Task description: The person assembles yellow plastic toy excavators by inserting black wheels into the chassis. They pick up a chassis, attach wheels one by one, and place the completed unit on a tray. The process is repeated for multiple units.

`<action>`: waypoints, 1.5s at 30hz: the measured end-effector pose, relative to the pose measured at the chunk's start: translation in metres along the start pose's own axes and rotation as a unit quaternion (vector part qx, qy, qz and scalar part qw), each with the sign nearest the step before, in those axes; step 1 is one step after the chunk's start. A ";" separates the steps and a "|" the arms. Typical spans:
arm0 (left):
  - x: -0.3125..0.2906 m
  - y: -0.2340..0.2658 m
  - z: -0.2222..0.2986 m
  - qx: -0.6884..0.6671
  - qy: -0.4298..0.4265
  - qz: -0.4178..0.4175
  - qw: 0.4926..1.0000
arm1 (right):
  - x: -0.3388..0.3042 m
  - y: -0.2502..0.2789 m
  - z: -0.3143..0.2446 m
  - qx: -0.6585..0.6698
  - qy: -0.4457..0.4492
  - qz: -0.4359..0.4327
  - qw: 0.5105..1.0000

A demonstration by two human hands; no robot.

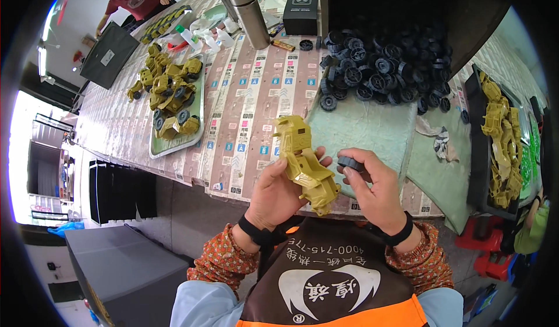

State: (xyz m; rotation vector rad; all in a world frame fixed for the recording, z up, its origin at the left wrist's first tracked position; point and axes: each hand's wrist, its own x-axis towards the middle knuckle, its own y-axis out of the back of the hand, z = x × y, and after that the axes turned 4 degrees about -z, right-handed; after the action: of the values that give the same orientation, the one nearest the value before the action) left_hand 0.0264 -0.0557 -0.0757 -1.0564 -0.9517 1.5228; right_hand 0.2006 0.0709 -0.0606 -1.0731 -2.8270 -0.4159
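My left hand (pixel 275 194) is closed around an olive-yellow plastic toy vehicle body (pixel 304 167), held tilted over the table's near edge. Between the fingertips of my right hand (pixel 375 184) is a small black toy wheel (pixel 350 164), just right of the body and apart from it. Beyond my right hand rises a large heap of loose black wheels (pixel 381 68) on a pale green sheet (pixel 372 132). At the left, a tray (pixel 200 123) carries several yellow vehicle bodies (pixel 169 88), some with wheels on them.
A black crate (pixel 478 146) of yellow bodies (pixel 501 146) stands at the right beside a crumpled cloth (pixel 445 144). A steel flask (pixel 250 18), a black box (pixel 301 13) and small bottles (pixel 189 38) are at the back. A masked person (pixel 137 1) leans over the far left.
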 end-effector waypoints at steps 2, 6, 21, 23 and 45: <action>0.003 0.002 -0.002 -0.017 -0.028 -0.009 0.999 | -0.001 -0.002 -0.008 -0.047 0.054 -0.011 0.997; 0.005 0.002 -0.006 0.152 -0.030 0.034 0.987 | -0.007 -0.016 -0.020 -0.163 0.199 -0.026 0.966; -0.001 0.028 -0.001 0.085 -0.062 0.075 0.992 | -0.010 -0.011 -0.002 -0.082 0.072 0.018 0.994; 0.000 0.026 -0.005 0.105 -0.073 0.100 0.987 | -0.013 -0.018 -0.003 -0.074 0.085 0.003 0.994; 0.011 -0.004 -0.023 0.238 -0.167 0.180 0.940 | -0.025 -0.033 0.014 0.182 -0.168 -0.026 0.968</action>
State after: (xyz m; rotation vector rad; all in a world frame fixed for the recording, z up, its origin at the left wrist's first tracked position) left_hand 0.0482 -0.0427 -0.0807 -0.6495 -0.5716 2.1546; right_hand 0.1973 0.0353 -0.0862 -1.0760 -3.0459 0.3082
